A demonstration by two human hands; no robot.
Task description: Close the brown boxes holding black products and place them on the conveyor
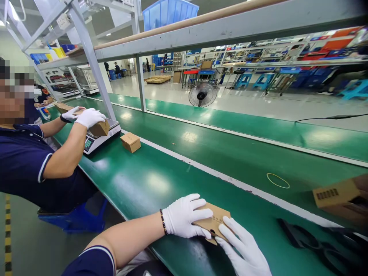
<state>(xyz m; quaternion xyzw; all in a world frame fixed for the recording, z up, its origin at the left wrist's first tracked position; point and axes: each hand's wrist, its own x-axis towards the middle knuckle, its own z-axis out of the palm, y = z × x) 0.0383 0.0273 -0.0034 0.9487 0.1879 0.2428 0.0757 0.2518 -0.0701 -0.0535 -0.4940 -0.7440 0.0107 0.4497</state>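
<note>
A small brown cardboard box (pixel 214 218) lies at the near edge of the green bench top, between my white-gloved hands. My left hand (pixel 188 216) grips its left side, fingers across the top and thumb at the near edge. At the right, my right hand (pixel 244 245) has its fingers on the box's corner and near flap, where a dark gap shows. The underside of the box is hidden. Black tape-dispenser-like loops (pixel 319 245) lie blurred to the right of my right hand; their exact kind I cannot make out.
At the left, a co-worker's gloved hands (pixel 89 117) hold a cardboard box over a weighing scale (pixel 107 134). Another small carton (pixel 130 142) stands beside the scale. A yellowish rubber band (pixel 277 180) and an open carton (pixel 335 193) lie right. A shelf beam (pixel 201 32) runs overhead.
</note>
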